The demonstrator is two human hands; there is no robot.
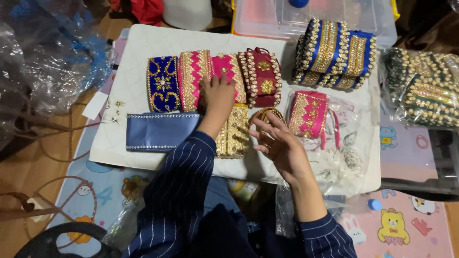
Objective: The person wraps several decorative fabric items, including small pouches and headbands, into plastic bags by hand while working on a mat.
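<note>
Fingers (224,82) of my left hand (217,98) lie spread and flat on the pink bands, pressing on them and gripping nothing; those of my right hand (282,148) are loosely apart, with the gold-rimmed ring (266,114) resting against their tips, and I cannot tell whether they pinch it.

From largest to smallest: the white board (138,57) fills the middle of my view and carries nearly everything, lying over a children's play mat (406,224) printed with cartoon animals. At the board's far right corner sits a stack of blue and gold bands (334,52), with a clear plastic box (267,19) just behind it. Off the board to the right lies a bag of dark green beaded bands (425,88). A plain blue satin strip (160,131) lies near the front left. A row runs along the far side: a royal blue embroidered band (163,85), a pink and gold zigzag band (191,79) and a plain pink band (232,71) under my left hand, then a maroon band (263,76) edged with pearls. A gold sequinned band (235,131) sits between my forearms. A pink wrapped band (308,114) lies just right of the ring.
</note>
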